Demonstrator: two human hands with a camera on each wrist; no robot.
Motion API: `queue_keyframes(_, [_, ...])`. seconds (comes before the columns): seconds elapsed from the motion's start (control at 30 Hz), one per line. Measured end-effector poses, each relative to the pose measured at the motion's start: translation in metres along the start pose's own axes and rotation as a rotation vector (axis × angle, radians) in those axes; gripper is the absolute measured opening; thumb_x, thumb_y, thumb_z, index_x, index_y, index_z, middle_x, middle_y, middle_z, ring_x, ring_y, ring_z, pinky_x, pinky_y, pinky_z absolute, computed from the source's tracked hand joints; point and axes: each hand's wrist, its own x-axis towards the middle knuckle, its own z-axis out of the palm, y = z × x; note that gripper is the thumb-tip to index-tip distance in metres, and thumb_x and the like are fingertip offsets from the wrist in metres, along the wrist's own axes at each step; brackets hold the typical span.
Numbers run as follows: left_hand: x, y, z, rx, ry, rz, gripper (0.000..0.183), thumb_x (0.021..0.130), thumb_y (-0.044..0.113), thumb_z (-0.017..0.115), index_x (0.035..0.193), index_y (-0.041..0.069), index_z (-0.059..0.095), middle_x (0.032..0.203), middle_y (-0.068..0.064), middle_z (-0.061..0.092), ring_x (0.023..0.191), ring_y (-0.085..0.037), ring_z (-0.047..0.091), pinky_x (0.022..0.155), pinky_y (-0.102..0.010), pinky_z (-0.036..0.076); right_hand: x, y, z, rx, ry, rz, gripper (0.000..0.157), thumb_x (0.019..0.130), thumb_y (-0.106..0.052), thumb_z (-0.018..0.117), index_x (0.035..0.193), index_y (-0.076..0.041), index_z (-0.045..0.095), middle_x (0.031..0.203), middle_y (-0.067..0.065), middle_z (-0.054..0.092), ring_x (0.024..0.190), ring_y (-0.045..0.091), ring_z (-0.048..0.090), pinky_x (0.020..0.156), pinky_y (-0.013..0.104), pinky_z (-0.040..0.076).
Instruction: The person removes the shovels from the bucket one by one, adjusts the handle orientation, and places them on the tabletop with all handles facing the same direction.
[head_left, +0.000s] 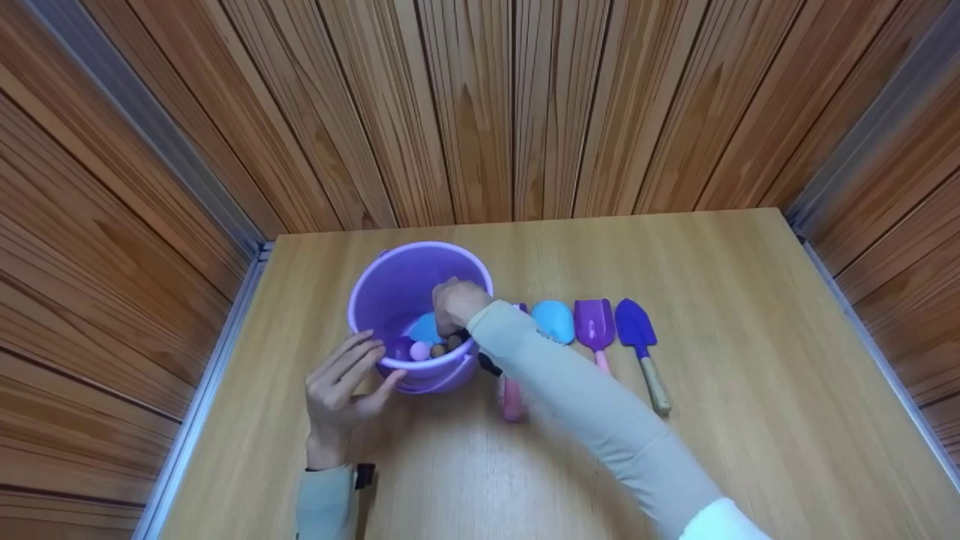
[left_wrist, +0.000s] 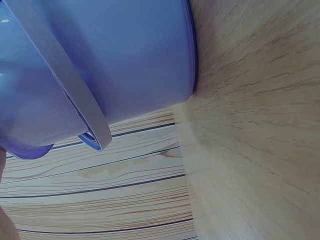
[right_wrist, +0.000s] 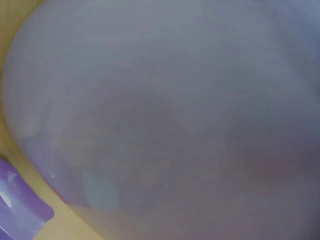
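A purple bucket point(head_left: 427, 382) stands on the table, its mouth tilted toward the head view. Inside lie a light blue piece point(head_left: 425, 328), a pink ball-like end point(head_left: 420, 351) and small brown round pieces point(head_left: 439, 349). My right hand point(head_left: 459, 304) reaches down into the bucket, its fingers hidden below the knuckles; I cannot tell what it holds. With fingers spread and fairly straight, my left hand point(head_left: 345, 386) touches the near left rim. The left wrist view shows the bucket's side and its handle point(left_wrist: 75, 85). A blurred pale purple surface point(right_wrist: 150, 75) fills most of the right wrist view.
Right of the bucket lie a light blue scoop-like piece point(head_left: 553, 321), a purple shovel point(head_left: 595, 322) and a blue trowel point(head_left: 636, 326) with a wooden grip. A pink handle point(head_left: 511, 399) shows beside my right sleeve. Wooden panels point(head_left: 480, 112) rise behind the table point(head_left: 750, 390).
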Motion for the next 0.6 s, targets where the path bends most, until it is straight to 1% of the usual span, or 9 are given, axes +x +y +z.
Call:
queue_keyframes(0.1, [0.0,0.001,0.001,-0.002,0.002,-0.007,0.045,0.091,0.047,0.085,0.105,0.004,0.085,0.102,-0.015,0.083,0.093,-0.037,0.081,0.1,-0.035,0.062,-0.003,0.001,-0.005,0.006,-0.014,-0.01,0.047,0.098,-0.016,0.068,0.142,-0.004,0.056,0.144,0.016,0.054,0.091,0.021,0.056,0.057,0.022,0.045])
queue_keyframes(0.17, [0.0,0.001,0.001,-0.002,0.004,-0.005,0.045,0.091,0.047,0.085,0.104,0.004,0.085,0.102,-0.015,0.083,0.092,-0.037,0.081,0.099,-0.036,0.062,-0.006,0.001,-0.01,0.027,-0.007,-0.013,0.043,0.095,-0.013,0.068,0.136,-0.003,0.057,0.14,0.016,0.055,0.086,0.02,0.056,0.055,0.022,0.044])
queue_keyframes(0.2, [0.0,0.001,0.001,-0.001,0.005,-0.004,0.045,0.091,0.047,0.085,0.104,0.004,0.085,0.102,-0.015,0.083,0.092,-0.037,0.081,0.099,-0.036,0.062,-0.007,0.002,-0.012,0.037,0.007,-0.018,0.039,0.094,-0.012,0.068,0.13,-0.003,0.058,0.134,0.016,0.054,0.082,0.019,0.055,0.054,0.021,0.044])
queue_keyframes(0.27, [-0.001,0.001,0.001,-0.001,0.01,0.001,0.046,0.091,0.047,0.085,0.103,0.003,0.085,0.1,-0.016,0.083,0.091,-0.038,0.081,0.099,-0.036,0.062,-0.011,0.002,-0.017,0.065,0.031,-0.029,0.022,0.09,-0.008,0.068,0.111,-0.004,0.063,0.114,0.012,0.061,0.071,0.015,0.055,0.05,0.02,0.044])
queue_keyframes(0.33, [-0.002,0.001,0.0,0.001,0.01,0.002,0.046,0.091,0.047,0.085,0.103,0.003,0.085,0.099,-0.016,0.083,0.091,-0.038,0.081,0.1,-0.035,0.062,-0.016,0.003,-0.023,0.105,0.057,-0.04,0.006,0.086,-0.003,0.066,0.09,-0.005,0.063,0.087,0.007,0.062,0.058,0.012,0.053,0.045,0.019,0.044])
queue_keyframes(0.4, [-0.002,0.002,0.0,0.002,0.007,-0.005,0.046,0.09,0.047,0.086,0.103,0.003,0.085,0.1,-0.016,0.083,0.092,-0.038,0.081,0.101,-0.035,0.061,-0.021,0.006,-0.03,0.161,0.064,-0.044,0.01,0.084,0.001,0.064,0.079,-0.007,0.061,0.067,0.003,0.057,0.049,0.01,0.05,0.042,0.02,0.042])
queue_keyframes(0.43, [-0.002,0.002,0.0,0.003,0.003,-0.009,0.046,0.09,0.047,0.086,0.104,0.003,0.085,0.1,-0.016,0.083,0.093,-0.037,0.081,0.101,-0.034,0.061,-0.024,0.008,-0.034,0.193,0.062,-0.045,0.012,0.084,0.002,0.064,0.077,-0.007,0.061,0.06,0.002,0.055,0.047,0.01,0.049,0.041,0.02,0.041])
queue_keyframes(0.5, [-0.002,0.003,0.0,0.005,-0.005,-0.018,0.046,0.089,0.047,0.087,0.105,0.004,0.085,0.102,-0.015,0.083,0.094,-0.037,0.081,0.102,-0.033,0.06,-0.029,0.014,-0.04,0.269,0.054,-0.054,0.014,0.088,0.001,0.066,0.077,-0.007,0.061,0.055,0.001,0.052,0.045,0.011,0.048,0.041,0.021,0.04])
queue_keyframes(0.6, [-0.001,0.003,0.0,0.003,-0.009,-0.025,0.046,0.089,0.047,0.087,0.105,0.004,0.085,0.103,-0.014,0.083,0.095,-0.037,0.081,0.103,-0.032,0.059,-0.036,0.027,-0.049,0.376,0.042,-0.111,0.019,0.094,-0.009,0.074,0.078,-0.008,0.063,0.057,0.0,0.055,0.048,0.011,0.05,0.045,0.022,0.04])
